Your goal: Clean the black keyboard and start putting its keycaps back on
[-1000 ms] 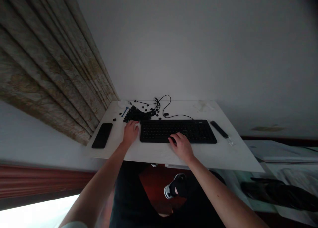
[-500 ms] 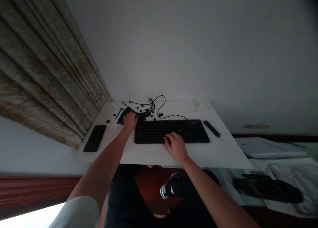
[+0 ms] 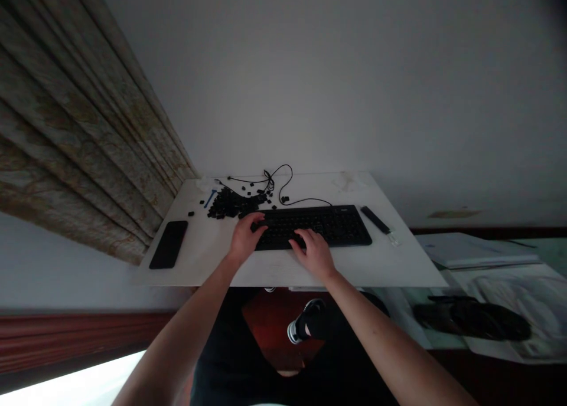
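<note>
A black keyboard (image 3: 339, 226) lies flat on the white table. My left hand (image 3: 245, 238) is over its left end, with the thumb and fingers apart and nothing visible between them. At the keyboard's front edge, near the middle, rests my right hand (image 3: 314, 252), thumb spread from the fingers and fingertips on or just above the keys. Whether either fingertip touches a key is too dark to tell. Behind the keyboard's left end is a heap of loose black keycaps (image 3: 230, 204), with several more scattered around it.
A blue tool (image 3: 209, 198) lies left of the heap. The black phone (image 3: 169, 244) is on the table's left side. To the right of the keyboard is a dark brush-like tool (image 3: 375, 219) with a clear end. A black cable (image 3: 310, 200) loops toward the wall.
My left hand has moved from the keycap heap, right and toward me, onto the left end of the keyboard. My right hand stays at about the same place. The view has shifted slightly.
</note>
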A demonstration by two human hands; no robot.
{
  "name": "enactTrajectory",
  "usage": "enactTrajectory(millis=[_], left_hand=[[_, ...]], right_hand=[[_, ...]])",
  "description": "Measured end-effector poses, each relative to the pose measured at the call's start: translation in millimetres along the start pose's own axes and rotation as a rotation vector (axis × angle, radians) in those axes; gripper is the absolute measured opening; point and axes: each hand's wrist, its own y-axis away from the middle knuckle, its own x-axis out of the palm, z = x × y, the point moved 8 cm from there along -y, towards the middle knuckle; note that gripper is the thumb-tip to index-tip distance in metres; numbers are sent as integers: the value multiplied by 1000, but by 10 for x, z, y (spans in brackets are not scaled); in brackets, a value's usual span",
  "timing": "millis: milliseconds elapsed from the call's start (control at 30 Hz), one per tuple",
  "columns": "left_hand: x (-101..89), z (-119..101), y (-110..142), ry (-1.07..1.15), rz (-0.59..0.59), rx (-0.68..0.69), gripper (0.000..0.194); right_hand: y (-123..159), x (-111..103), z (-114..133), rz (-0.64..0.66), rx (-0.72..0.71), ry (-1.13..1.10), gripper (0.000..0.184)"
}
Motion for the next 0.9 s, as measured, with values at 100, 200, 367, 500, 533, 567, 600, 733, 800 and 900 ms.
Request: enactTrajectory(millis=[100,200,367,500,533,567,600,733,800,900], left_hand=[[159,-191,255,6,29,82,39],[282,-323,415,-11,54,192,38],[368,-377,515,6,15,299,34],[388,-378,531,62,-4,297,33],[394,-373,531,82,-5,286,33],[401,-363,530,102,-5,274,33],[408,-349,528,123,-7,260,34],[441,-244,532,197,-9,202,35],[455,-185,552,197,2,186,33],[446,-132,609,132,14,204,29]], right_hand=[[26,-9,15,15,-7,-35,38],[48,-6,32,34,-30,-70,40],[61,-18,97,35,-119,-90,36],[54,-21,115,34,-140,-84,29],[52,-22,115,32,-138,-81,28],[51,-24,115,28,-134,-76,28],[49,-25,113,24,-129,-71,27],[44,-31,112,11,-107,-58,26],[42,-29,120,15,-111,-60,27],[40,-16,138,37,-130,-69,27]])
